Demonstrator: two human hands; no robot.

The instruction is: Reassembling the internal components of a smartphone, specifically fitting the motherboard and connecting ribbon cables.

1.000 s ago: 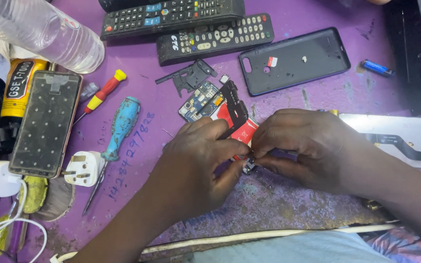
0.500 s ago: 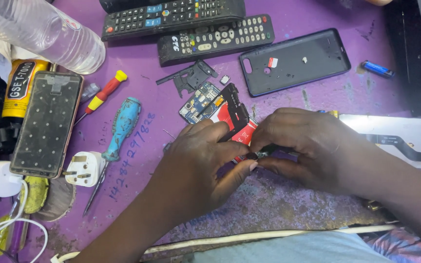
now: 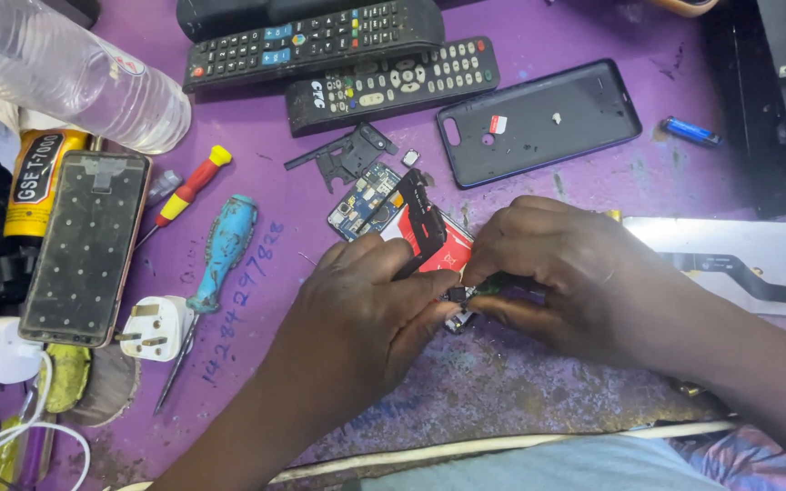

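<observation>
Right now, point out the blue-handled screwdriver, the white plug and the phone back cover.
Blue-handled screwdriver [image 3: 223,247], head view, on the middle of its blue handle.
White plug [image 3: 158,328], head view, on the white body behind the pins.
Phone back cover [image 3: 552,127], head view, on the dark inner face near its centre.

Purple scuffed counter [image 3: 593,36]: left hand [image 3: 366,309] and right hand [image 3: 575,277] pinch a small dark phone part [image 3: 459,295]; red-and-black battery [image 3: 429,232] just beside; blue-handled screwdriver [image 3: 222,255] apart.
</observation>
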